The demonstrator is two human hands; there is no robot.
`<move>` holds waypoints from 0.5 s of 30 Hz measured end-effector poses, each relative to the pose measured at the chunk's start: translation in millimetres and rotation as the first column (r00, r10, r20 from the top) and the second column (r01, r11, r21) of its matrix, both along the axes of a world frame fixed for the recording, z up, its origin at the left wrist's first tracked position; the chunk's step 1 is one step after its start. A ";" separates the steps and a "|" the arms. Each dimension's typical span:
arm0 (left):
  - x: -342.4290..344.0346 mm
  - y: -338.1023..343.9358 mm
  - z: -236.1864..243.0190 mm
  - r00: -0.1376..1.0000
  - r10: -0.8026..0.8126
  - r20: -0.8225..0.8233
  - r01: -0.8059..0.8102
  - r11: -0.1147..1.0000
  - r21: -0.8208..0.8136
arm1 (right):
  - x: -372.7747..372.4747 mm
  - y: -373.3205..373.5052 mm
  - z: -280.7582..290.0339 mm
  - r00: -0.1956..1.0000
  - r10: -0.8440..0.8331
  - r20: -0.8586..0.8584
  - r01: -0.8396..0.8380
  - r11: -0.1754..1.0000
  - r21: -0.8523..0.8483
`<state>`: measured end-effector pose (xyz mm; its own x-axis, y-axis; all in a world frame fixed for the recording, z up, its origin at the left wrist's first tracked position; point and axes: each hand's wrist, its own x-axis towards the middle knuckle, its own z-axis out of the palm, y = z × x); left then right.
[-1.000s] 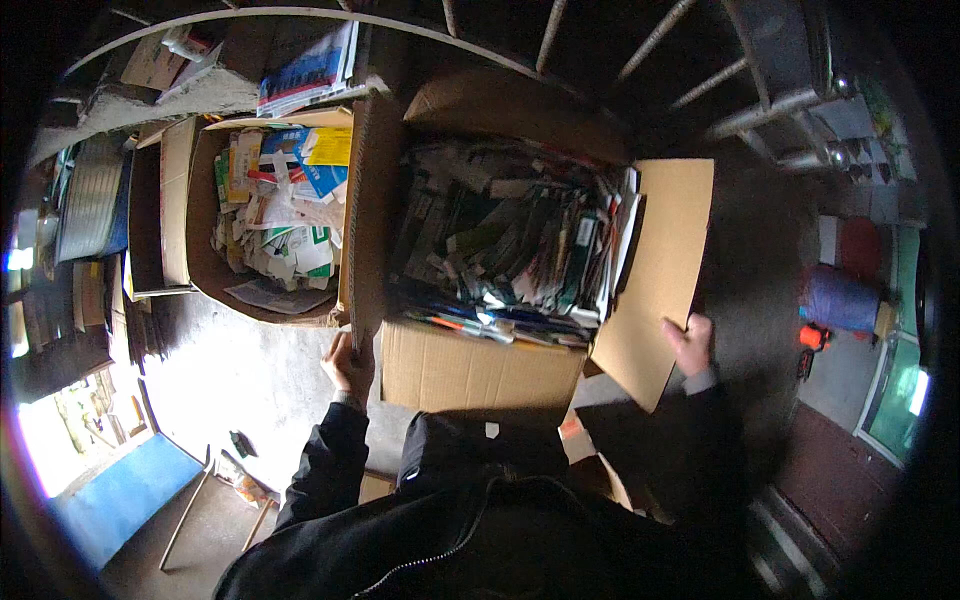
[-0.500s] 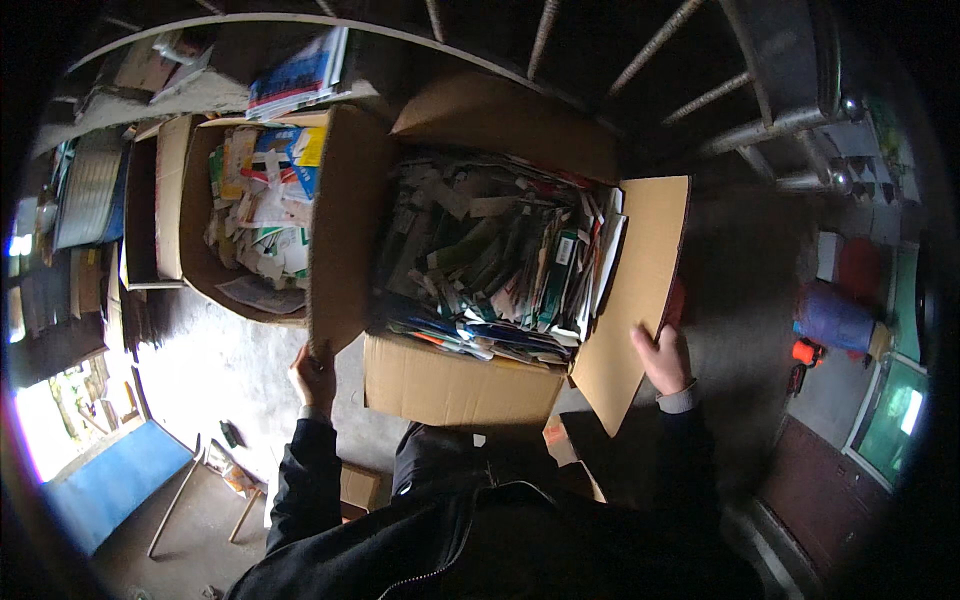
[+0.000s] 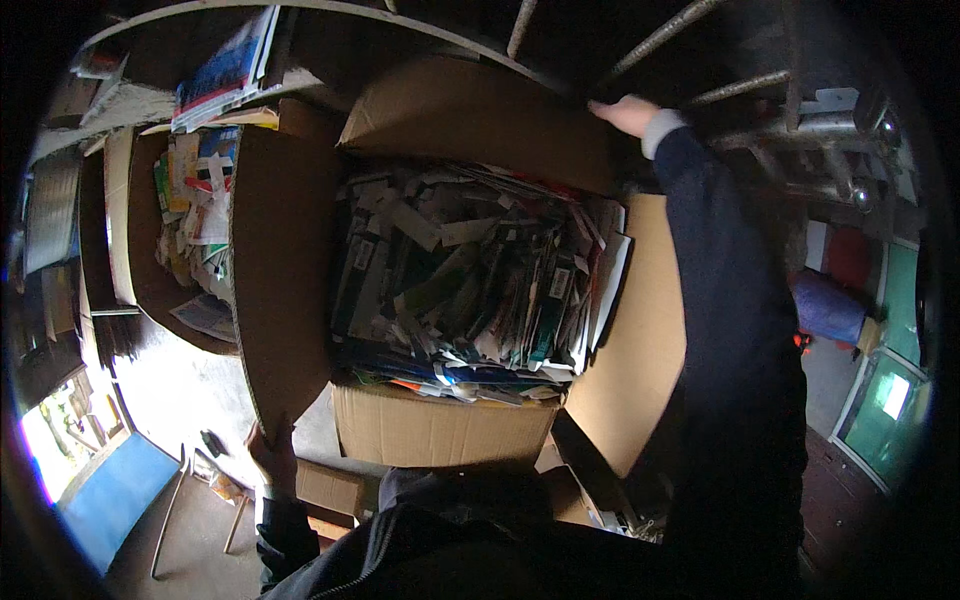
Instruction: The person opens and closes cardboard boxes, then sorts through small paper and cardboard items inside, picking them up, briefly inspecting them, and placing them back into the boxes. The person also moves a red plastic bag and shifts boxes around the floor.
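Observation:
A large cardboard box (image 3: 440,425) stands before me with its flaps spread outward. It is packed with flattened cartons and paper scraps (image 3: 450,265). My left hand (image 3: 270,458) is closed on the lower corner of the box's left flap (image 3: 285,270), which stands raised. My right hand (image 3: 630,115) is stretched across to the right end of the far flap (image 3: 470,115), its visible fingers extended at the edge; the rest are lost in shadow. The right flap (image 3: 635,320) leans outward beneath my right forearm, with no hand on it.
On the left, a second open box (image 3: 190,320) holds mixed paper packaging. Metal bars (image 3: 650,45) run along the far side. A blue panel (image 3: 120,495) stands at lower left, and a smaller carton (image 3: 330,488) lies near my legs. A purple roll (image 3: 830,305) is at right.
My right hand has left the right flap and moved away from me to the far flap's right end. My left hand still holds the left flap, now lower in view.

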<state>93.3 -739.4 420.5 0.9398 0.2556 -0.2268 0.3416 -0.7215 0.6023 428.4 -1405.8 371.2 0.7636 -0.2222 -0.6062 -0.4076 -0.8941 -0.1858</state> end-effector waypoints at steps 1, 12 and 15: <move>-1.7 2.0 -1.6 0.999 0.041 -0.011 -0.041 0.998 -0.037 | 6.2 0.5 -25.4 0.999 -0.039 -0.036 0.040 0.998 0.041; -29.9 33.3 -28.9 0.997 0.017 -0.074 -0.021 0.998 -0.057 | -63.7 9.2 -96.5 0.458 -0.888 0.043 0.440 0.268 0.857; -25.5 27.1 -24.1 0.993 0.093 -0.075 -0.101 0.989 -0.105 | -103.9 19.5 -40.1 0.499 -0.816 0.292 -0.038 0.316 0.948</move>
